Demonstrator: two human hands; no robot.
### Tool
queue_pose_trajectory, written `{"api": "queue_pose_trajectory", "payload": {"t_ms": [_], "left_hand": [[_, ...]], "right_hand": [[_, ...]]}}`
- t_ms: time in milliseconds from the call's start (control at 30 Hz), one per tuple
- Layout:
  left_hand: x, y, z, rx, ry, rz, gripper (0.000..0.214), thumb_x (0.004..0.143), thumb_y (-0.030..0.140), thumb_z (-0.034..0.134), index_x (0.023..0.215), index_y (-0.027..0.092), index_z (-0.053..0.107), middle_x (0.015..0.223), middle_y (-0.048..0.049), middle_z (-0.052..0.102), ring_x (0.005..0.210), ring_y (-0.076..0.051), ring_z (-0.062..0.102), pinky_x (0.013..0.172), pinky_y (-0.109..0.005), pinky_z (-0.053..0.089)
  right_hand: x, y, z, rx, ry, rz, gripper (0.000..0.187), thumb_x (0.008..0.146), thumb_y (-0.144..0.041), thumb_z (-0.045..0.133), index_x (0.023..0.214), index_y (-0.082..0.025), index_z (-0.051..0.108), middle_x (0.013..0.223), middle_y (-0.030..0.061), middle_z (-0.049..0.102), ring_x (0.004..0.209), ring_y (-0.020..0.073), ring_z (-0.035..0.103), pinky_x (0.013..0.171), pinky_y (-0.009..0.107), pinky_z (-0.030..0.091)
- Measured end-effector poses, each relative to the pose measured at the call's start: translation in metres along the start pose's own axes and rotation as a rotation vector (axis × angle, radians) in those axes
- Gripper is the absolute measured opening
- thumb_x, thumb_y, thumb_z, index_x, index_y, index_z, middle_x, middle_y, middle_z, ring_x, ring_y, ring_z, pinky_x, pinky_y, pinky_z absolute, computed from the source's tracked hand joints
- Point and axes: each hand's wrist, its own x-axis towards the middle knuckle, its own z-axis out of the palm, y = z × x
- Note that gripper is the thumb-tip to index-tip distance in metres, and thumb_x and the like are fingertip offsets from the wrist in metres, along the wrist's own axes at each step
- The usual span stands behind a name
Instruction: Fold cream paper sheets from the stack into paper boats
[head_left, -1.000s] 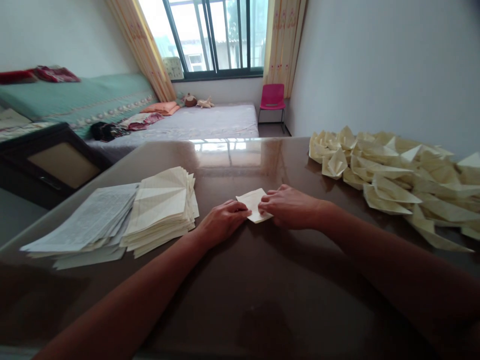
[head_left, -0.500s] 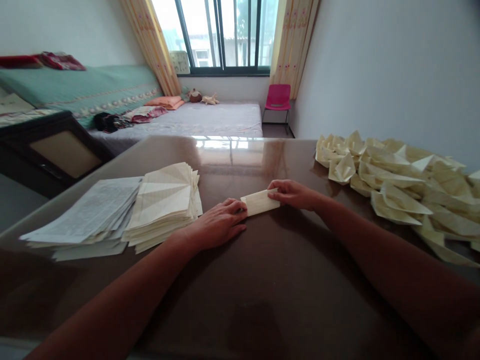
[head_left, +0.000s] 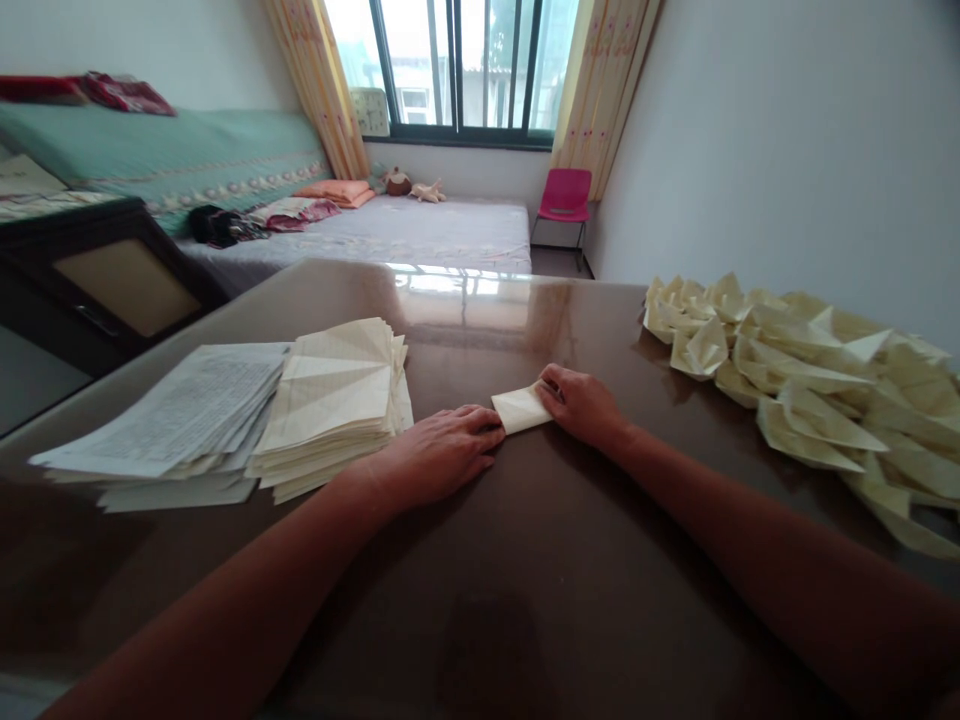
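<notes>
Past the stacked sheets [head_left: 330,410], the left hand [head_left: 442,455] lies flat, grip open, fingertips pinning the folded paper [head_left: 521,408] to the surface [head_left: 525,560]. The right hand [head_left: 581,405] curls over its other end (pinching or pressing, I cannot tell). Seemingly creasing; the next fold calls for aligned edges.

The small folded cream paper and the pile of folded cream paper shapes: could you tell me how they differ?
The small folded cream paper lies flat, one piece; the pile of folded cream paper shapes holds many, with raised points. The left hand touches and the right hand grips the paper; the pile lies untouched. Both are cream.
</notes>
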Motion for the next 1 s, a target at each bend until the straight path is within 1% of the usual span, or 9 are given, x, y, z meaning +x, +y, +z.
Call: {"api": "queue_pose_trajectory", "payload": {"t_ms": [133,200,267,333,400,500,600,833,1000], "left_hand": [[0.000,0.000,-0.002,0.019,0.000,-0.011,0.034,0.091,0.032,0.053,0.123,0.023,0.059,0.124,-0.0057,0.059,0.109,-0.020,0.057,0.095,-0.031,0.047],[0.001,0.002,-0.003,0.046,0.013,-0.037,0.027,0.093,0.032,0.049,0.115,0.024,0.063,0.116,-0.0044,0.063,0.104,-0.019,0.059,0.091,-0.030,0.049],[0.004,0.006,-0.003,0.079,0.077,-0.090,0.027,0.097,0.031,0.042,0.107,0.023,0.066,0.108,-0.0039,0.067,0.101,-0.018,0.060,0.088,-0.031,0.050],[0.008,0.013,0.002,0.103,0.178,-0.117,0.032,0.098,0.032,0.037,0.112,0.021,0.063,0.116,-0.0057,0.065,0.111,-0.020,0.057,0.095,-0.033,0.047],[0.011,0.021,0.012,0.114,0.228,-0.072,0.043,0.097,0.040,0.040,0.131,0.017,0.051,0.138,-0.0092,0.052,0.132,-0.024,0.041,0.108,-0.038,0.036],[0.012,0.028,0.030,0.100,0.120,-0.056,0.066,0.092,0.055,0.041,0.143,0.013,0.035,0.150,-0.0122,0.035,0.141,-0.027,0.027,0.113,-0.040,0.028],[0.011,0.030,0.040,0.077,0.054,-0.086,0.068,0.093,0.057,0.037,0.144,0.012,0.033,0.152,-0.0127,0.031,0.142,-0.027,0.024,0.114,-0.039,0.026],[0.012,0.030,0.036,0.042,0.004,-0.128,0.070,0.093,0.057,0.036,0.145,0.011,0.031,0.153,-0.0133,0.027,0.143,-0.028,0.021,0.114,-0.041,0.026],[0.012,0.031,0.033,0.023,-0.036,-0.156,0.071,0.093,0.058,0.034,0.146,0.010,0.029,0.154,-0.0136,0.027,0.143,-0.028,0.021,0.115,-0.041,0.025]], "right_hand": [[0.000,-0.004,-0.002,-0.079,-0.028,0.016,0.019,0.090,-0.034,0.043,0.090,-0.021,0.058,0.090,0.0032,0.067,0.073,0.0159,0.057,0.060,0.026,0.029],[0.000,-0.005,-0.002,-0.096,-0.035,0.017,0.018,0.090,-0.033,0.044,0.089,-0.022,0.058,0.090,0.0028,0.067,0.073,0.0159,0.057,0.060,0.026,0.029],[0.000,-0.005,-0.001,-0.099,-0.033,0.014,0.017,0.090,-0.033,0.045,0.088,-0.022,0.057,0.090,0.0020,0.067,0.073,0.0159,0.057,0.059,0.026,0.029],[0.000,-0.004,-0.001,-0.098,-0.029,0.007,0.016,0.090,-0.033,0.045,0.088,-0.022,0.057,0.089,0.0012,0.067,0.072,0.0157,0.057,0.059,0.026,0.028],[0.000,-0.004,0.000,-0.098,-0.026,-0.001,0.016,0.090,-0.034,0.045,0.087,-0.022,0.056,0.088,0.0008,0.067,0.072,0.0155,0.057,0.059,0.026,0.028],[0.000,-0.004,0.000,-0.104,-0.022,-0.006,0.017,0.090,-0.034,0.044,0.087,-0.022,0.056,0.088,0.0014,0.067,0.072,0.0158,0.058,0.060,0.026,0.028],[0.001,-0.003,0.000,-0.105,-0.016,-0.012,0.018,0.091,-0.033,0.042,0.088,-0.022,0.055,0.089,0.0020,0.067,0.073,0.0159,0.058,0.060,0.026,0.028],[0.001,0.000,0.003,-0.105,0.047,-0.028,0.018,0.092,-0.033,0.042,0.084,-0.022,0.053,0.085,0.0008,0.067,0.069,0.0150,0.058,0.059,0.026,0.027],[0.003,0.001,0.004,-0.096,0.026,-0.013,0.018,0.092,-0.034,0.043,0.085,-0.021,0.055,0.084,0.0016,0.068,0.069,0.0151,0.058,0.059,0.026,0.027]]}}
